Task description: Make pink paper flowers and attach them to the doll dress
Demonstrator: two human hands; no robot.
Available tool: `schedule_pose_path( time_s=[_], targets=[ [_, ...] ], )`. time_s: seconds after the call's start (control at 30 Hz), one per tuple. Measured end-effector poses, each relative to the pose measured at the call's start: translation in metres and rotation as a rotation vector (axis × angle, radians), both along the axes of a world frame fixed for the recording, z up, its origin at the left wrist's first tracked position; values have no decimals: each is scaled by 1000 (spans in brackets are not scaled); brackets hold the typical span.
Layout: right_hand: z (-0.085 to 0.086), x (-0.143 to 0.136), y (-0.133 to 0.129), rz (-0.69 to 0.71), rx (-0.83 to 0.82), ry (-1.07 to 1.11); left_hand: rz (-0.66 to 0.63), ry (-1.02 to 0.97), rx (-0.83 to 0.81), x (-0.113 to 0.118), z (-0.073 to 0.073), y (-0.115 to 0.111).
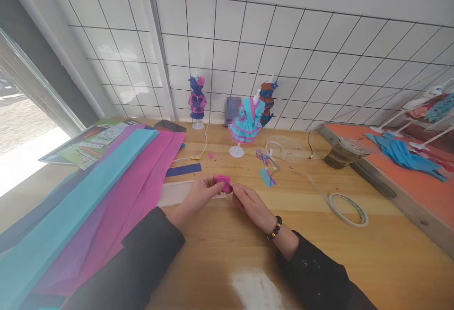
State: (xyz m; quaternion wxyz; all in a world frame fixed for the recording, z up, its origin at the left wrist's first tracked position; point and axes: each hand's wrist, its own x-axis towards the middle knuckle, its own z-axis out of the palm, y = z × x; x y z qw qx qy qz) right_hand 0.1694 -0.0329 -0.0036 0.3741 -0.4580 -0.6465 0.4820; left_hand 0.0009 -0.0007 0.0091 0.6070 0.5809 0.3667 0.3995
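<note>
Right above the table [220, 267], the left hand [199, 193] pinches a pink piece [223, 181], the right hand [252, 206] pinches a dark sliver [231, 188] at its edge, seemingly midway, while the blue dress [247, 123] behind looks complete.

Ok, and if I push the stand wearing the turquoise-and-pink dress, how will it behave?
The stand could tip if pushed high, since the wide dress sits above a slim pole and small round base. That slim build also suggests it is light. The ruffled skirt looks thin, so it would probably crumple under a firm grip.
</note>
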Motion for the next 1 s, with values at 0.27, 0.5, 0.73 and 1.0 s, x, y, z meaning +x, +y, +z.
schedule_pose_path(
  time_s=[0.27, 0.5, 0.73, 1.0],
  targets=[
    [-1, 1, 0, -3, 11, -35, 11, 8, -1, 1, -2, 1],
    [0, 0, 0, -20, 29, -54, 10, 4, 5, 1, -4, 1],
    [-2, 1, 1, -31, 43, -82, -2, -4, 19, 2, -2, 0],
    [3, 1, 0, -33, 77, -113, -3, 11, 17, 1, -2, 0]
  ],
)
